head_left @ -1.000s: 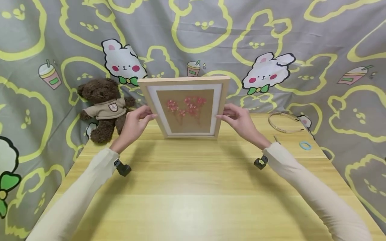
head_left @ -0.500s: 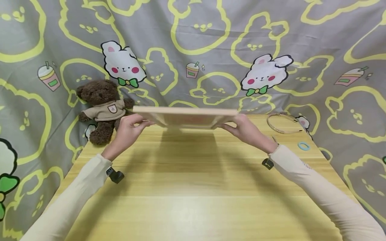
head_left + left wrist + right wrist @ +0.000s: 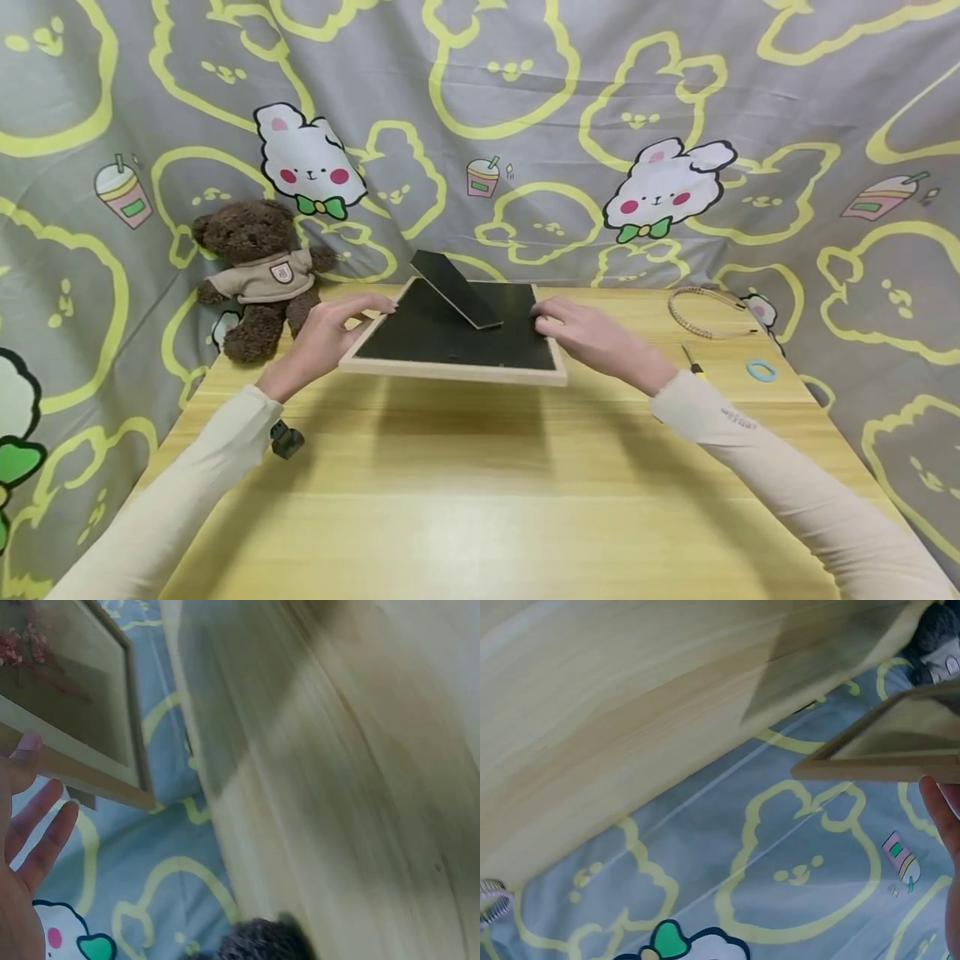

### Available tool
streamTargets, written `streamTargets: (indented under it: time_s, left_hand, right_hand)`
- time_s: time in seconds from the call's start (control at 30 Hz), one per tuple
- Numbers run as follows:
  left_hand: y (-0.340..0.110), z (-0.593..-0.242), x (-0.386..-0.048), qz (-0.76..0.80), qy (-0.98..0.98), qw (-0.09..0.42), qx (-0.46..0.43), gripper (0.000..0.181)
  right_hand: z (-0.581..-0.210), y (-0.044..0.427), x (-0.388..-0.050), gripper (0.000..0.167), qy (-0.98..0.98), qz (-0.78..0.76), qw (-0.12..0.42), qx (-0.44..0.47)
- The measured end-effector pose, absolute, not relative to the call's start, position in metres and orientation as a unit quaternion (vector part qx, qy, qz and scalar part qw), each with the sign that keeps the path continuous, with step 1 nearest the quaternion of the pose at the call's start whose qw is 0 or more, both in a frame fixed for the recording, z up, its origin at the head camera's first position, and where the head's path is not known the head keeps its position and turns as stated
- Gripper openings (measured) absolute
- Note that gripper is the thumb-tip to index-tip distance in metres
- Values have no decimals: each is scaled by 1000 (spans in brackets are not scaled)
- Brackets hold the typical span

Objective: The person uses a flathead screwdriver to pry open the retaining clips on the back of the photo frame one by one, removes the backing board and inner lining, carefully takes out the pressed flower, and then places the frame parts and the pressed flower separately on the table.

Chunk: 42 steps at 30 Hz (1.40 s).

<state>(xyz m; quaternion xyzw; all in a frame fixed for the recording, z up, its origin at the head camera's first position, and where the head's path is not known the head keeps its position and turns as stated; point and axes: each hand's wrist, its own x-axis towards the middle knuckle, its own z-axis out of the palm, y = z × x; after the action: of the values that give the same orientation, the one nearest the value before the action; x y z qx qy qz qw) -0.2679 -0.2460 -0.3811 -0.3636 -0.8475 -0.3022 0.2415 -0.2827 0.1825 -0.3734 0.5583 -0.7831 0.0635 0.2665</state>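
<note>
A picture frame point(image 3: 450, 348) with a light wood border is held above the table, its black back facing up and its near edge raised off the tabletop. From that back a black stand leg point(image 3: 456, 290) sticks up at an angle. My left hand point(image 3: 318, 337) grips the left edge, and my right hand point(image 3: 592, 335) holds the right edge with its fingers over the border. Pink dried flowers point(image 3: 36, 645) show on the frame's front in the left wrist view. The right wrist view catches one corner of the wooden border point(image 3: 855, 771) beside the right fingers.
A brown teddy bear point(image 3: 255, 258) in a beige top sits at the table's back left. On the right lie a beaded headband point(image 3: 693, 312), a blue ring point(image 3: 761, 370) and a screwdriver-like tool point(image 3: 694, 360), partly behind the sleeve. A patterned curtain point(image 3: 540, 100) hangs around the table point(image 3: 465, 517).
The picture frame has tipped from nearly upright, flowers toward me, through edge-on, to back side up. Its top edge has come down toward me, with both hands still on the sides.
</note>
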Motion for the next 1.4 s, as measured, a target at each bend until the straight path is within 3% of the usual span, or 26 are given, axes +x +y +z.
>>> streamTargets:
  time_s: [0.3, 0.57, 0.83, 1.1, 1.23, 1.4]
  left_hand:
    - [-252, -397, -272, -197, -853, 251, -413, 31]
    - [-251, -413, -273, -154, -853, 246, -434, 41]
    - [-239, -425, -276, -5, -820, 295, -490, 13]
    - [-240, -440, -288, 21, -817, 289, -498, 16]
    - [-239, -445, -287, 39, -822, 246, -513, 19]
    - [-234, -440, -281, -84, -897, 96, -423, 22]
  right_hand:
    - [-391, 176, -292, 30, -783, 22, 249, 570]
    - [-409, 174, -298, 25, -785, -20, 221, 578]
    - [-420, 170, -298, 19, -801, -90, 180, 563]
    - [-431, 159, -298, 18, -809, -141, 162, 547]
    - [-436, 156, -291, 23, -830, -155, 136, 518]
    - [-438, 153, -280, 28, -869, -122, 112, 467]
